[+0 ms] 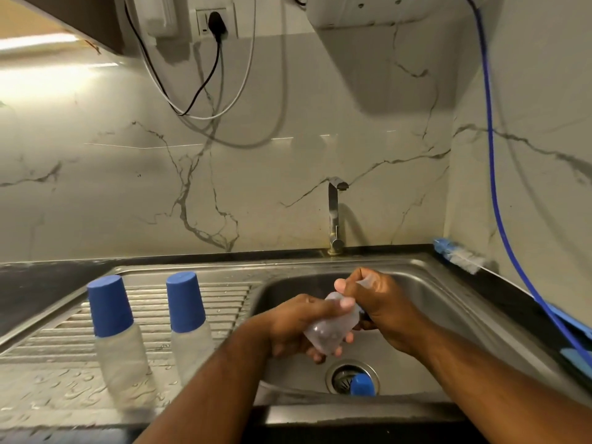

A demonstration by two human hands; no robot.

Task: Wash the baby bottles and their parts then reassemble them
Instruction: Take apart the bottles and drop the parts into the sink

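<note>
Left hand wraps clear bottle over sink basin; right hand curls tight round clear part at bottle's top. Capped bottles stand well left on drainboard; blue cap on drain.

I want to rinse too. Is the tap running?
No: no stream of water falls from the tap into the sink.

On the drainboard to your left, one capped bottle beside a second capped bottle, sink basin to their right, your left hand and right hand over it gripping an open bottle, cap on the drain strainer below, faucet behind, bottle brush back right.
</note>
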